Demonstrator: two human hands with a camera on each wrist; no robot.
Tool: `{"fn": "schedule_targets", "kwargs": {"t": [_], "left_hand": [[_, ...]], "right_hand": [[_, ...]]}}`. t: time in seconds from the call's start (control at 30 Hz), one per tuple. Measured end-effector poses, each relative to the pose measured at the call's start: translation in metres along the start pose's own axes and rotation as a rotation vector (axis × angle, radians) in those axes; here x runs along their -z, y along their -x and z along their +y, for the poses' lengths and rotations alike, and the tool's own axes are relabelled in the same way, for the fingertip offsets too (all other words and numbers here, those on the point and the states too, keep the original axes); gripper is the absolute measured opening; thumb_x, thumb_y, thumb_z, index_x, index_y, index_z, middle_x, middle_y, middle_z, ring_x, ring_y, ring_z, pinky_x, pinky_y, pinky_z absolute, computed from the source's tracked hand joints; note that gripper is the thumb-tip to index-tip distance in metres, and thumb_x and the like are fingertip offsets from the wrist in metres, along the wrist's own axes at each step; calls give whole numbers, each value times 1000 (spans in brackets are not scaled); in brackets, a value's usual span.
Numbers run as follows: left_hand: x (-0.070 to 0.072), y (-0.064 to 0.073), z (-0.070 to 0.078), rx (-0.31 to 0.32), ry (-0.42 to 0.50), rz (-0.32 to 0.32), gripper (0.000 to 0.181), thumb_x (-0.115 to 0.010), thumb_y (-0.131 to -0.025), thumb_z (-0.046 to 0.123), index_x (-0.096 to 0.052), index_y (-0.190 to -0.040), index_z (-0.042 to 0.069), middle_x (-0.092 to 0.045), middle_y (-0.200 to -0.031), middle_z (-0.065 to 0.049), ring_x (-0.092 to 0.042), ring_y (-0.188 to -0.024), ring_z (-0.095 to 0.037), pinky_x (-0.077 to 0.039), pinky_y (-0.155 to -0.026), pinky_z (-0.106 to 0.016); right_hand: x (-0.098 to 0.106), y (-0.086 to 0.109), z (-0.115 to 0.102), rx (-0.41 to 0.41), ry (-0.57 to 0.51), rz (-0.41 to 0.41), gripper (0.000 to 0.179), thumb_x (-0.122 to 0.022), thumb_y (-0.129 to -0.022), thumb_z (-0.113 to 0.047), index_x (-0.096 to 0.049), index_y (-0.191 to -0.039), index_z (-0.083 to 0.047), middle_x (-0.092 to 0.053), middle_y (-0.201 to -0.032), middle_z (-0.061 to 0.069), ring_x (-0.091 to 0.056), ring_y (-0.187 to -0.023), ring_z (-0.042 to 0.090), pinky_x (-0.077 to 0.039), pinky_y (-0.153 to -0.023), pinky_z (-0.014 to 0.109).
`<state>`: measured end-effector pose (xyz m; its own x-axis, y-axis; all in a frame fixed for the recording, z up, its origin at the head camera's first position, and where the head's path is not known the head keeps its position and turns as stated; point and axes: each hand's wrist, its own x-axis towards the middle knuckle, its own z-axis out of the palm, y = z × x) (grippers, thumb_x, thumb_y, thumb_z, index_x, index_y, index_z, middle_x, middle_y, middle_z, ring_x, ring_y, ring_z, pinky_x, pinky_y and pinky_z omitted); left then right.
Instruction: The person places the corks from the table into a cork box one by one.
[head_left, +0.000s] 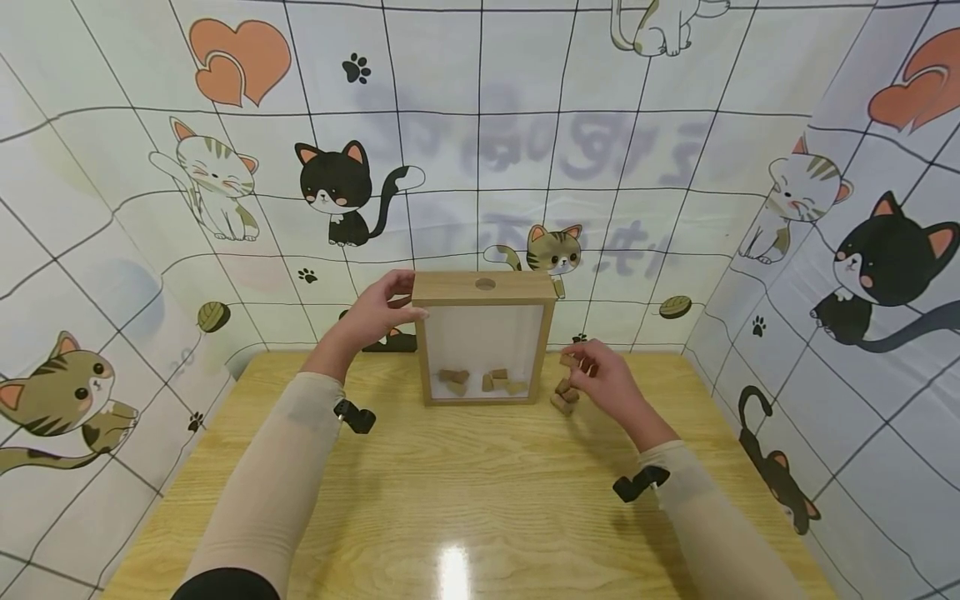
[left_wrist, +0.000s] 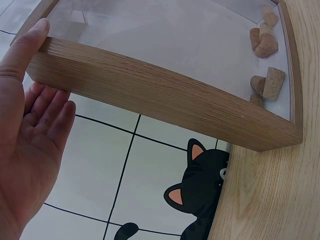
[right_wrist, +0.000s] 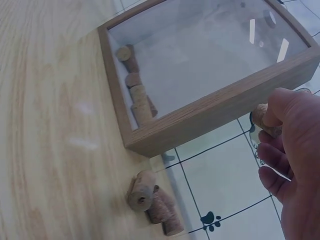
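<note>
An upright wooden shadow box (head_left: 450, 287) with a clear front and a round hole (head_left: 485, 284) in its top stands on the table. My left hand (head_left: 378, 312) holds it by the upper left corner, thumb on the front edge and fingers behind. Several corks (left_wrist: 272, 83) lie at the bottom inside the box. Beside the box's right side, my right hand (head_left: 611, 385) pinches a cork (right_wrist: 261, 117) between thumb and index finger, above the table. Below that hand, several loose corks (right_wrist: 142, 192) lie in a small cluster on the tabletop.
The light wooden table (head_left: 450, 475) ends just behind the box. A white cloth (head_left: 480, 150) with a grid and cartoon cats hangs at the back and both sides.
</note>
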<state>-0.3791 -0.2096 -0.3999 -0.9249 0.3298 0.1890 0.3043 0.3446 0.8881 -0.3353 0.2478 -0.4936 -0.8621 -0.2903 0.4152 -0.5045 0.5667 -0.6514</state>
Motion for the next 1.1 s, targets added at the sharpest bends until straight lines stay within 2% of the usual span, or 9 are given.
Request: {"fn": "schedule_targets", "kwargs": {"t": [0.2, 0.57, 0.93, 1.1], "left_hand": [[0, 0, 1, 0, -8, 5, 82, -84, -102, 23, -38, -168, 8, -48, -162, -18, -42, -158, -41, -37, -131, -52], [0, -1, -2, -3, -11, 4, 83, -84, -102, 24, -37, -168, 7, -48, -162, -18, -42, -158, -40, -37, -131, -51], [0, 0, -3, -21, 10, 1, 81, -85, -102, 22, -39, -167, 7, -49, -161, -18, -42, -158, -40, -36, -132, -49], [-1, 1, -2, -18, 5, 1, 81, -85, -102, 25, -40, -167, 9, -50, -161, -16, -42, -157, -41, -38, -131, -52]], "right_hand": [[12, -8, -8, 38, 8, 52, 29, -70, -105, -2, -76, -133, -10, -68, -105, 5, -59, -80, 19, -52, -66, 30], [41, -30, -27, 100, 13, 140, 23, -74, -106, -5, -77, -129, -9, -71, -111, 7, -60, -80, 20, -48, -65, 24], [61, -52, -53, 146, 12, 184, 19, -74, -107, -8, -75, -126, -6, -70, -102, 7, -58, -79, 19, -46, -67, 28], [65, -61, -65, 126, -7, 189, 18, -75, -107, -11, -74, -125, -8, -68, -98, 7, -58, -80, 20, -46, -67, 29]]}}
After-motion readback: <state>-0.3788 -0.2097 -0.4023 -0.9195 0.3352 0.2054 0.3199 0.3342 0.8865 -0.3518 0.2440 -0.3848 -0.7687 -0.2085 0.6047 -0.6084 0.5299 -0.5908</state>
